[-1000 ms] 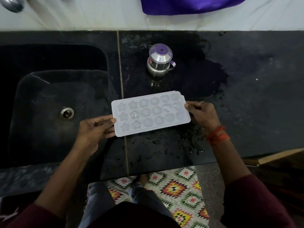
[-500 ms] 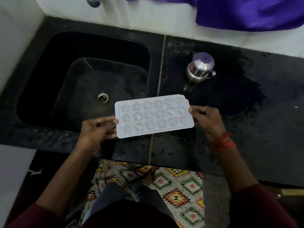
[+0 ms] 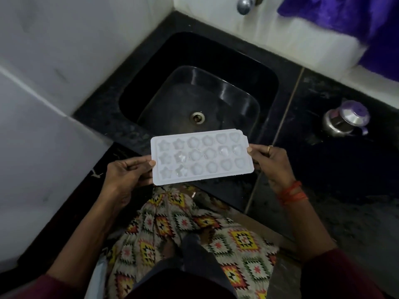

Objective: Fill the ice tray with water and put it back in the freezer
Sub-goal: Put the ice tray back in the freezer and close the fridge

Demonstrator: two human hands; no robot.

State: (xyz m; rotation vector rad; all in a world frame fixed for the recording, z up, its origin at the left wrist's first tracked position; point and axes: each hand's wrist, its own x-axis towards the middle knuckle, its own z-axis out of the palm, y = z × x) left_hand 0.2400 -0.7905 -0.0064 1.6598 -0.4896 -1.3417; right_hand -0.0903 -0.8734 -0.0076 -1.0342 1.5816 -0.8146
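A white ice tray (image 3: pixel 200 157) with star, flower and heart shaped cells is held level in the air over the front edge of the black counter, just in front of the sink. My left hand (image 3: pixel 125 175) grips its left short end, thumb on top. My right hand (image 3: pixel 269 162), with a ring and red threads at the wrist, pinches its right short end. A few cells glint with water.
The black sink (image 3: pixel 226 91) with its drain (image 3: pixel 197 117) lies behind the tray; a tap (image 3: pixel 245 5) hangs above it. A steel pot with a purple lid (image 3: pixel 345 120) stands on the wet counter at the right. A white wall is at the left, a patterned mat below.
The tray, still held in both hands, has shifted left from above the counter to in front of the sink. The view has swung left and tilted.
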